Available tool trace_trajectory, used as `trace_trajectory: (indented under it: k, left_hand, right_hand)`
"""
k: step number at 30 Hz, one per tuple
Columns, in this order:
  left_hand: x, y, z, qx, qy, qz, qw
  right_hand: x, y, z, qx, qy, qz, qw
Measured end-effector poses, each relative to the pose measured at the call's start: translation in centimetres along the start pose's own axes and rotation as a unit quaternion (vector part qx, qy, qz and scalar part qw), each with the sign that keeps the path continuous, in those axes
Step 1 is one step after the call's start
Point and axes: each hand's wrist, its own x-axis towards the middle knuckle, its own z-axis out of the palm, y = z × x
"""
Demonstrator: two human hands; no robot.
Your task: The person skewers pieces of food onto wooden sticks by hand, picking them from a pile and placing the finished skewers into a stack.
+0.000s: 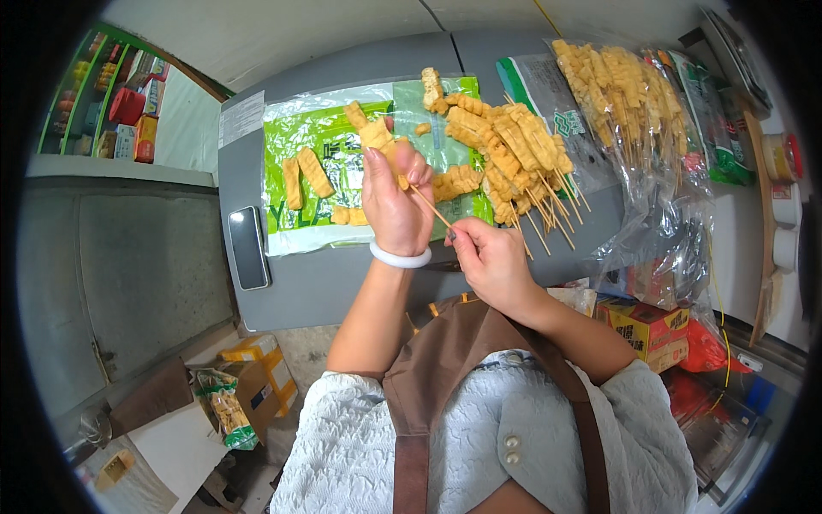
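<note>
My left hand [398, 205], a white bangle at its wrist, grips a strip of fried tofu [376, 133] over a green and clear plastic bag [308, 225]. My right hand [491, 260] pinches the lower part of a thin wooden skewer [431, 205], whose upper end enters the tofu at my left hand. Loose fried tofu strips [313, 172] lie on the bag to the left, with another [347, 215] just below my left hand. Close by on the right is a pile of skewered tofu [514, 148], its sticks pointing down and right.
A smartphone [249, 247] lies at the left edge of the grey table [302, 295]. At the back right, a clear bag [632, 109] holds many tofu skewers, beside more plastic packaging [725, 128]. Cardboard boxes [648, 327] stand below right, and an open carton [257, 392] is on the floor at left.
</note>
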Motion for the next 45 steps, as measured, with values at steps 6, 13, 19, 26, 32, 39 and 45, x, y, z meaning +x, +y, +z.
trace_trajectory:
  k: [6,13,19,26,32,39,45]
  left_hand:
    - [0.8,1.0,-0.8,0.059,0.011,0.003,0.998]
    - [0.4,0.5,-0.4,-0.013,-0.001,-0.021,1.000]
    - [0.1,0.0,0.2,-0.050,-0.005,-0.053,0.997]
    - [-0.1,0.8,2.0,-0.053,0.078,-0.064,0.993]
    - [0.4,1.2,0.4,-0.108,0.033,-0.080,0.990]
    - [-0.5,0.3,1.6,-0.015,0.039,-0.038,0.998]
    - [-1.0,-0.7,1.3,0.007,0.025,-0.042,0.999]
  right_hand:
    - [0.0,0.0,-0.3,-0.006,-0.026,0.003,1.000]
    - [0.3,-0.2,0.4,0.008,-0.004,0.011,1.000]
    - [0.3,0.3,0.8,0.016,0.033,-0.030,0.999]
    - [0.4,0.4,0.3,0.001,0.029,-0.039,0.999]
    - [0.2,1.0,0.8,0.012,0.035,-0.067,0.997]
    - [0.4,0.2,0.4,0.008,0.039,-0.039,0.998]
    - [0.6,-0.6,0.6,0.000,0.055,-0.030,0.998]
